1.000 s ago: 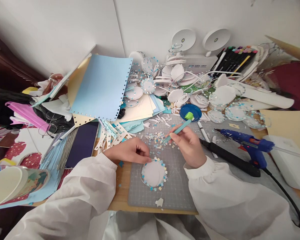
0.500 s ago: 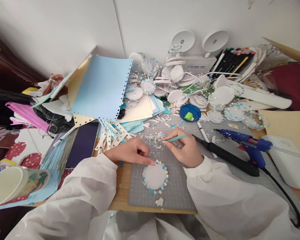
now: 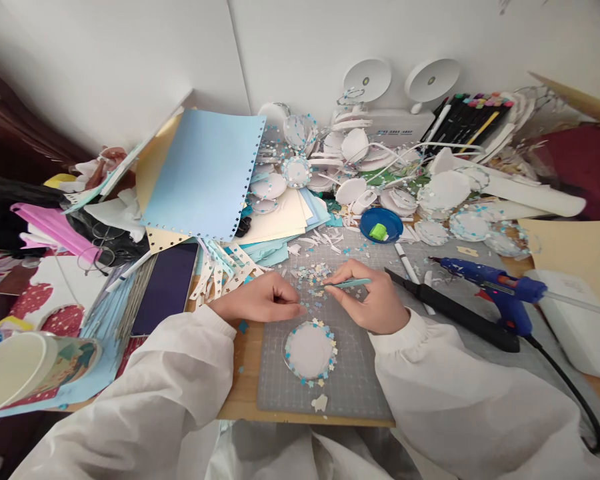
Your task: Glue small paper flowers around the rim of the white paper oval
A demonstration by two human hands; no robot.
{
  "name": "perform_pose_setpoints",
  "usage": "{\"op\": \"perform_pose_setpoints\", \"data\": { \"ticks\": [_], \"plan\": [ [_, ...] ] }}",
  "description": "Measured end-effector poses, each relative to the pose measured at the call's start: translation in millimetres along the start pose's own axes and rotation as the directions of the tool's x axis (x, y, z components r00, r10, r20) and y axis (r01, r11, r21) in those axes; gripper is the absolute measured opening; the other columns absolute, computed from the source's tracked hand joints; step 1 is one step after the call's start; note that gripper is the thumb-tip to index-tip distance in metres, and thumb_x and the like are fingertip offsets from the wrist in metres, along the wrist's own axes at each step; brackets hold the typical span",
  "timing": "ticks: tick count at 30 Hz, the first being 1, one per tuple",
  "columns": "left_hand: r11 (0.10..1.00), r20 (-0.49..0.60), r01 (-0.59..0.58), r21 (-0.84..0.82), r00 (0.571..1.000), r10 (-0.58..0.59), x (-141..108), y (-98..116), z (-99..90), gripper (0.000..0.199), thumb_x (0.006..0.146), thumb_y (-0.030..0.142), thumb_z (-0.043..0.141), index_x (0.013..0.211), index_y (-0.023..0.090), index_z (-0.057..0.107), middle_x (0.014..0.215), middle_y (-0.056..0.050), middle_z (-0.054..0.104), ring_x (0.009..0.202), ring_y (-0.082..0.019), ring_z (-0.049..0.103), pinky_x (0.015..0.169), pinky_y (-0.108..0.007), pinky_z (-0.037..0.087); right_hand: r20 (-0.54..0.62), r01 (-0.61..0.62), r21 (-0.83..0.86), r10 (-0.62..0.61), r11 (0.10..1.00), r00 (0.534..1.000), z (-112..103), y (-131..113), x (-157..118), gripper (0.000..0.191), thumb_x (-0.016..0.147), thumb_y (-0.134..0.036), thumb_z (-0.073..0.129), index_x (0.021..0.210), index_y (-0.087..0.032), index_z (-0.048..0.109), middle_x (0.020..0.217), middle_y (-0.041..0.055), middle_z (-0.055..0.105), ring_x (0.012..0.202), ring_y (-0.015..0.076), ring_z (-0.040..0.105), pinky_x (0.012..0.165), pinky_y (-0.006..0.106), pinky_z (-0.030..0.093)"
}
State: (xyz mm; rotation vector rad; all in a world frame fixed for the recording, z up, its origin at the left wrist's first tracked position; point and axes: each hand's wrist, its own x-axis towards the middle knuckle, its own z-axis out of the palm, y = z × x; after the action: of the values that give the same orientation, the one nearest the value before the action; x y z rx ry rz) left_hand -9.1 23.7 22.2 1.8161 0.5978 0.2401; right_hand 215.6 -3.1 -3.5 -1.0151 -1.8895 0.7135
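Note:
My right hand pinches a pair of teal tweezers, their tips at the pile of tiny paper stars. Opposite it, my left hand is closed, its fingers curled and its thumb pointing right, with nothing visible in it. Just below that thumb, apart from it, a white paper disc lies flat, ringed with blue and cream stars. The grey cutting mat is under the disc. A cream paper scrap sits near the mat's front edge.
To the right lie a black-handled cutter and a blue glue gun with a trailing cord. A blue lid stands behind. Decorated discs crowd the back. A dark phone and blue punched sheets lie left.
My left thumb has lifted off the disc's rim and drawn back slightly upward. The tweezers in my right hand have tilted flatter and shifted a little lower at the star pile.

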Motion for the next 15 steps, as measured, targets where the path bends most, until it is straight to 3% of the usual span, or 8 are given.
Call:
{"op": "perform_pose_setpoints", "data": {
  "ticks": [15],
  "plan": [
    [0.999,-0.019,0.031,-0.037,0.999,-0.032,0.2,-1.5,1.3,0.046,0.086,0.026,0.053,0.050,0.018,0.024,0.048,0.007,0.019,0.046,-0.006,0.017,0.045,-0.024,0.015,-0.116,0.028,0.055,-0.022,0.998,0.993,-3.6,-0.5,-1.0,0.010,0.080,-0.015,0.064,0.082,-0.022,0.056,0.076,0.0036,0.067,0.075,0.0190,0.067,0.066,0.031,0.051]
  ]
}}
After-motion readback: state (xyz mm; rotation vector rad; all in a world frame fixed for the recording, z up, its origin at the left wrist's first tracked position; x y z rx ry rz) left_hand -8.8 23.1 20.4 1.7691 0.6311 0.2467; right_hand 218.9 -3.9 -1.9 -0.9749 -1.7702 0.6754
